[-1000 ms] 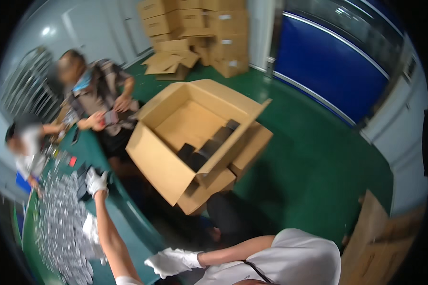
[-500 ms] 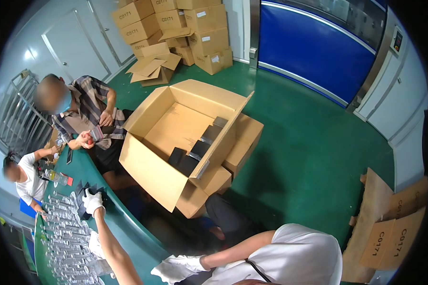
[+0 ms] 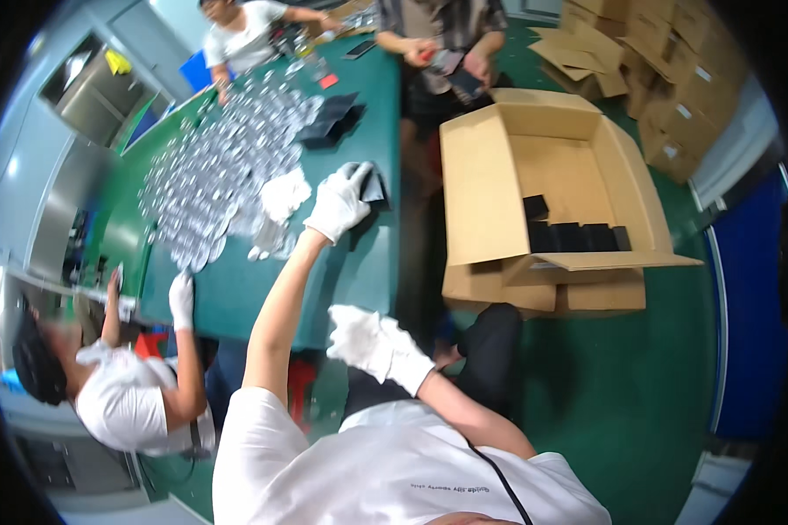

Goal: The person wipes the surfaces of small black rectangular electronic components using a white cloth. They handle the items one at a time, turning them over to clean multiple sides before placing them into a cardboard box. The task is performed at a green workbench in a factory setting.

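Observation:
My left hand (image 3: 340,203), in a white glove, reaches over the green table (image 3: 346,284) and is closed around a small black box (image 3: 374,189) near the table's right edge. My right hand (image 3: 368,343), also gloved in white, hovers near my lap with its fingers apart and nothing in them. Other black boxes (image 3: 328,122) stand on the table beyond my left hand. To the left spreads a mass of clear, shiny pieces (image 3: 228,166), too blurred to name. A crumpled white cloth or glove (image 3: 285,194) lies between them and my left hand.
Right of the table, an open carton (image 3: 486,188) rests on other cartons, with several black boxes (image 3: 587,237) inside. A person beyond the table's right corner handles a dark item (image 3: 466,80). Two other people sit at the table's far and left sides. Cartons (image 3: 687,87) are stacked behind.
My view has swung left. My left hand has drawn back from the group of black boxes with one in its grip. My right hand has lifted slightly and its fingers are less flat.

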### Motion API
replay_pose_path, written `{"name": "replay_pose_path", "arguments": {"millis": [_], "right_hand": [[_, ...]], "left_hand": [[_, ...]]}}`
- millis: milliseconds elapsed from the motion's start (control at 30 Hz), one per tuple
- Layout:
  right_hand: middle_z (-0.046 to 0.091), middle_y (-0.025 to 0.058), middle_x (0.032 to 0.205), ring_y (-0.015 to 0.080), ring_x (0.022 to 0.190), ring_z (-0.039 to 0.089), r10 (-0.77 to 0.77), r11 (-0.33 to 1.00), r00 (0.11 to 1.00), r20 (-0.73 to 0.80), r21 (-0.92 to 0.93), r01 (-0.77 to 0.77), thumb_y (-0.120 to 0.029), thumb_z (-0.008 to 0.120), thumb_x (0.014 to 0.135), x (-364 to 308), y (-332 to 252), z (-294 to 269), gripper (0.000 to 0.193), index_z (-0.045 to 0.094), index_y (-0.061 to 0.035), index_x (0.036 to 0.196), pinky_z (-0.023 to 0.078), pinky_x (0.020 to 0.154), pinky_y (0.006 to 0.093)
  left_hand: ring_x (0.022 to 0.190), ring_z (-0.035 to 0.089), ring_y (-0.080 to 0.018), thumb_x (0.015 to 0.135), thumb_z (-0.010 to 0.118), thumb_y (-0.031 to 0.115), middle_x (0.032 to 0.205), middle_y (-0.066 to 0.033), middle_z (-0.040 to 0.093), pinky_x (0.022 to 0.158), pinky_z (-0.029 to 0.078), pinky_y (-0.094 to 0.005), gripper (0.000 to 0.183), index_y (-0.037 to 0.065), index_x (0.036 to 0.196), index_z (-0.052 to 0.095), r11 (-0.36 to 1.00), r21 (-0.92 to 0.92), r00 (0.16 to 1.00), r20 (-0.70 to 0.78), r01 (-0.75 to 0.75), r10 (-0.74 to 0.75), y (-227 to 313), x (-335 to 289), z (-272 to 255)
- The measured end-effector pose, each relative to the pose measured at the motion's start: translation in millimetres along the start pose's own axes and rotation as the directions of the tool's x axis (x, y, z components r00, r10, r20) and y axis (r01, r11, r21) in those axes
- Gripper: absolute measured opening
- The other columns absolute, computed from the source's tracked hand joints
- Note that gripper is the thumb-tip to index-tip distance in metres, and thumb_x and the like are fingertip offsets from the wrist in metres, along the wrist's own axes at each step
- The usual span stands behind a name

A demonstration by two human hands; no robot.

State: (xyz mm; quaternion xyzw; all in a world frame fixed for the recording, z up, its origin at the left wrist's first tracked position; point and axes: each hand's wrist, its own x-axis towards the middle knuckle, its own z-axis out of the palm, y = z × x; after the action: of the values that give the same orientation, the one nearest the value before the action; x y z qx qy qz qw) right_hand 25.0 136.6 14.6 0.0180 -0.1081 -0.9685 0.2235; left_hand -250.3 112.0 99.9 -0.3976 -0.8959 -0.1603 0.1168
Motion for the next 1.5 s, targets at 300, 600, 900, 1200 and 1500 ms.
{"name": "replay_pose_path", "arguments": {"millis": [300,600,900,1200,1500], "right_hand": [[0.061,0.0232,0.131,0.0405,0.114,0.064,-0.056,0.973,0.994,-0.095,-0.230,0.032,-0.036,0.062,0.098,-40,-44,-3,0.066,0.040,-0.0043,0.151,0.059,0.091,0.0526],[0.059,0.0201,0.137,0.0346,0.122,0.061,-0.475,0.720,0.871,-0.128,-0.625,0.301,-0.044,0.060,0.100,-12,-85,37,0.070,0.040,0.0006,0.150,0.052,0.106,0.0488],[0.057,0.0121,0.146,0.0305,0.143,0.044,-0.085,-0.996,0.874,0.479,-0.015,-0.089,-0.028,0.058,0.100,108,-39,38,0.038,0.064,-0.0070,0.132,0.028,0.121,0.0430],[0.061,0.0124,0.141,0.0289,0.139,0.051,0.058,-0.900,0.844,0.534,-0.337,0.276,-0.007,0.066,0.091,48,18,31,0.048,0.062,-0.0078,0.138,0.031,0.121,0.0442],[0.070,0.0146,0.115,0.0241,0.102,0.068,-0.519,-0.163,0.853,-0.049,-0.974,-0.155,-0.022,0.056,0.100,-54,-54,31,0.037,0.063,0.0002,0.128,0.056,0.088,0.0373]], "left_hand": [[0.114,0.062,-0.0348,0.081,0.073,0.023,0.143,-0.0148,0.054,0.107,0.044,-0.0519,0.066,0.017,0.143,0.053,0.955,0.219,0.974,0.152,-0.199,0.168,13,-170,-63],[0.115,0.066,-0.0324,0.088,0.072,0.008,0.121,-0.0145,0.069,0.103,0.050,-0.0398,0.036,0.003,0.123,0.066,0.890,-0.321,0.885,-0.229,0.325,-0.406,55,-278,-82],[0.139,0.049,-0.0299,0.105,0.048,0.052,0.148,-0.0197,0.051,0.118,0.038,-0.0416,0.068,-0.004,0.143,0.046,-0.802,-0.590,0.713,0.522,-0.095,-0.468,48,-243,10],[0.130,0.055,-0.0272,0.098,0.061,0.053,0.142,-0.0109,0.058,0.110,0.046,-0.0449,0.061,0.013,0.144,0.052,-0.932,-0.293,0.777,0.527,-0.213,-0.344,42,-243,10],[0.125,0.061,-0.0272,0.100,0.066,0.030,0.134,-0.0118,0.062,0.113,0.048,-0.0449,0.050,0.001,0.139,0.054,-0.562,-0.827,0.794,0.357,0.025,-0.491,64,-251,-11]]}}
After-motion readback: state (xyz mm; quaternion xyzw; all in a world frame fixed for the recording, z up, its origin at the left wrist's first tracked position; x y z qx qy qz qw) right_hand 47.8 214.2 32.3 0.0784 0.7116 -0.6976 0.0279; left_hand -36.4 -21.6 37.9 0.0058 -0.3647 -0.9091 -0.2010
